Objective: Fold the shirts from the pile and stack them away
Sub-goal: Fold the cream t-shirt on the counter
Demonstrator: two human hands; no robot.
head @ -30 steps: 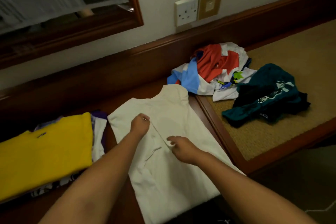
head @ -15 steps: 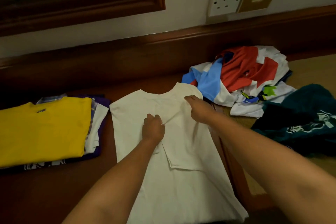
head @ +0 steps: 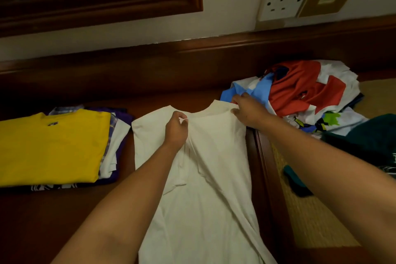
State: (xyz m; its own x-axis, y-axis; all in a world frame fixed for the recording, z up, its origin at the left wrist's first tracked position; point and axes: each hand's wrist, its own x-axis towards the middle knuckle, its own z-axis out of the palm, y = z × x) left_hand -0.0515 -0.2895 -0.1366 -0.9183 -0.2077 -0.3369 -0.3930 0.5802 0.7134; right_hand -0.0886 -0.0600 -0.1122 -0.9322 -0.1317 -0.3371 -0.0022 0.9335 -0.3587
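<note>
Dark polished wood forms the ledge (head: 64, 216) under a cream wall, and on it, dead centre, lies the white shirt (head: 205, 188) face down, collar toward twelve o'clock and hem running off the bottom edge at six. Both sides look already turned in toward the middle, so the fold is in its lengthwise stage. The left hand (head: 176, 128) pinches a ridge of cloth just below the neckline, fingers curled round it. The right hand (head: 246, 111) grasps the shoulder edge at about one o'clock of the collar, thumb and fingers closed on the fabric.

By my reading, the next move calls for smoothing that top edge flat, then bringing the hem up to the collar before lifting the bundle across.

At nine o'clock sits the folded stack (head: 115, 148), a yellow shirt (head: 53, 146) on top. At two o'clock the unsorted pile (head: 300, 92) of red, blue and white garments touches the right hand's knuckles; a dark teal garment (head: 364, 137) lies at three o'clock on a woven mat (head: 310, 216). No boxes or baskets show.
</note>
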